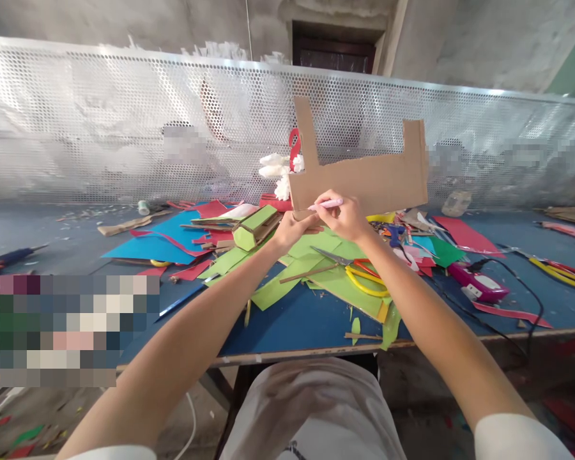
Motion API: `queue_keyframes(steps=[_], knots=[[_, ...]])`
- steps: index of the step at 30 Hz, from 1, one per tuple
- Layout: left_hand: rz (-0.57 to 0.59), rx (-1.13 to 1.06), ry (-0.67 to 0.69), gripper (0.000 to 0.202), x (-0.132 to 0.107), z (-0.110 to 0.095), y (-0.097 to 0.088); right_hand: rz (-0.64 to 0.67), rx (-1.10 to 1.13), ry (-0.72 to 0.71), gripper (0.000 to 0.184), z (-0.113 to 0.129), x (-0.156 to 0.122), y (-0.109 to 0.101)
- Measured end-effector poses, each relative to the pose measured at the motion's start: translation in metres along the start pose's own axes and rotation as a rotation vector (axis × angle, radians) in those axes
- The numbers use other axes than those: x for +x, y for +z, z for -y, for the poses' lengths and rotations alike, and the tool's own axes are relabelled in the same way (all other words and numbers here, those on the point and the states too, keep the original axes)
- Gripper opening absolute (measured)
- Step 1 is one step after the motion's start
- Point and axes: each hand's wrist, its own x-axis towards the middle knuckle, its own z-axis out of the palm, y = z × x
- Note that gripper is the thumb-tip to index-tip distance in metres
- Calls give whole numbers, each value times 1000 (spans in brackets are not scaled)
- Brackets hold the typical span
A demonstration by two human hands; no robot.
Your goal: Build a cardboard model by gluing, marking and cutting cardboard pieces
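Observation:
A brown cardboard cut-out (364,174) with two upright arms stands raised above the blue table (292,322). My left hand (294,229) is closed on its lower left corner. My right hand (345,216) is closed around a pink pen-like tool (326,204), with its tip against the cardboard's bottom edge. Under my hands lie green paper sheets (335,281) and yellow-and-orange-handled scissors (361,275).
Red, blue and green paper scraps (172,239) litter the table. A green folded box (256,227) lies at left of my hands, a pink glue gun (479,285) with a black cord at right. A perforated metal screen (124,121) runs behind the table.

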Motion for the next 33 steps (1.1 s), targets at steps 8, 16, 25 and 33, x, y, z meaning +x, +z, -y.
queue_keyframes(steps=[8, 16, 25, 33], knots=[[-83, -34, -21, 55, 3, -1, -1, -128, -7, 33, 42, -25, -2, -15], [-96, -18, 8, 59, 5, -1, -5, -81, -39, 25, 42, -23, -2, -13], [-129, -39, 12, 55, 6, -1, -11, -187, -25, 59, 52, -40, -2, -30], [-174, -165, 19, 51, 8, -9, -12, -379, -69, 44, 57, -59, -4, -43]])
